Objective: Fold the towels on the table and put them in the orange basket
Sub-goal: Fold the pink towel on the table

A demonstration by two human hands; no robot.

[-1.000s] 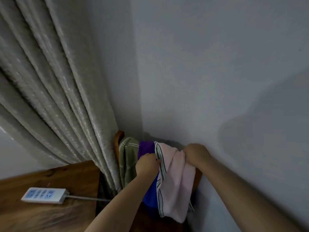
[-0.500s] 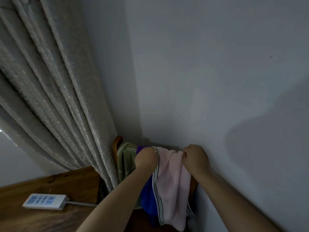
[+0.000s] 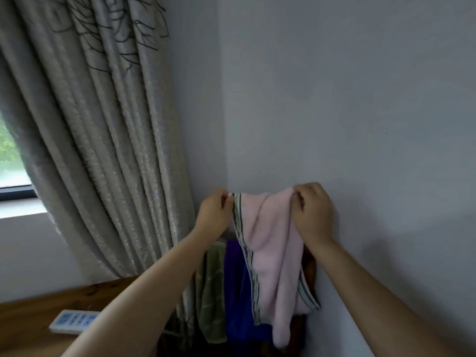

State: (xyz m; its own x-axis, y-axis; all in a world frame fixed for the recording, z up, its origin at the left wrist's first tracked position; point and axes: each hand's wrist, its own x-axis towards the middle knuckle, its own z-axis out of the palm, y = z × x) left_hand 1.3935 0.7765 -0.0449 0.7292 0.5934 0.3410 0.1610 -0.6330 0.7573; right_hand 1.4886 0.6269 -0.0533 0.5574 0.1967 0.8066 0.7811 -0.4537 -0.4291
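Both arms stretched forward and up, holding a pink towel (image 3: 270,253) out in front of the wall corner (image 3: 224,124). Left hand (image 3: 215,211) curled in a fist, pinching the top corner right at the striped grey-green border. Right hand (image 3: 310,211) also curled, knuckles facing the camera, fingers bunched round the other top corner. Towel hanging straight down between and below the two hands, long axis vertical, top edge sagging a bit between the grips, striped edge running down the side under the left hand, bottom end dangling well below the wrists. Just behind and below the left hand, a blue towel (image 3: 239,305) and a green towel (image 3: 212,300) draped side by side over something wooden, mostly hidden, hard to say what exactly. Under the left forearm, a wooden table (image 3: 31,320) with a white power strip (image 3: 70,322) lying flat on it. Further out past the left hand, a grey curtain (image 3: 103,140) with a branch print and a bit of window (image 3: 13,161).
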